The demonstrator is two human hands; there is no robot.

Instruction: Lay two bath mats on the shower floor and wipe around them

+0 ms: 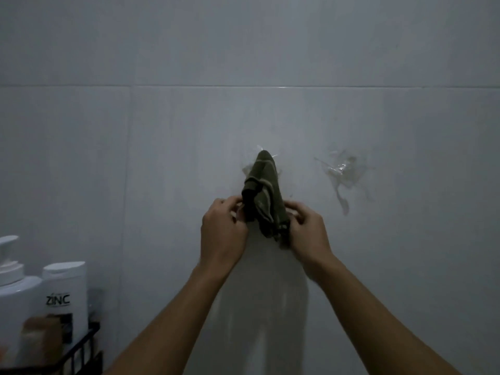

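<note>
Head view: a dark olive cloth (263, 194) with pale stripes hangs against the tiled wall (162, 147), its top caught on what looks like a clear stick-on hook (260, 148), though the hook itself is mostly hidden. The cloth's long axis runs up and down, peak at the hook and loose bunched end below. Both hands work that lower end. The left hand (223, 228) pinches the cloth's left edge with curled fingers, and the right hand (307, 231) grips its lower right edge, fingers curled round the fabric. Neither hand is plainly nearer; they sit level on either side, with the cloth rising up and away from the fingertips toward the hook.

Freeing it probably means lifting upward off the hook, not pulling down.

To the right on the same tile is a second clear adhesive patch (342, 171), bare and peeling. Near left, a black wire rack (81, 347) holds a white pump bottle (13, 293) and a white bottle marked ZINC (63, 293).

No bath mats or shower floor show here.
</note>
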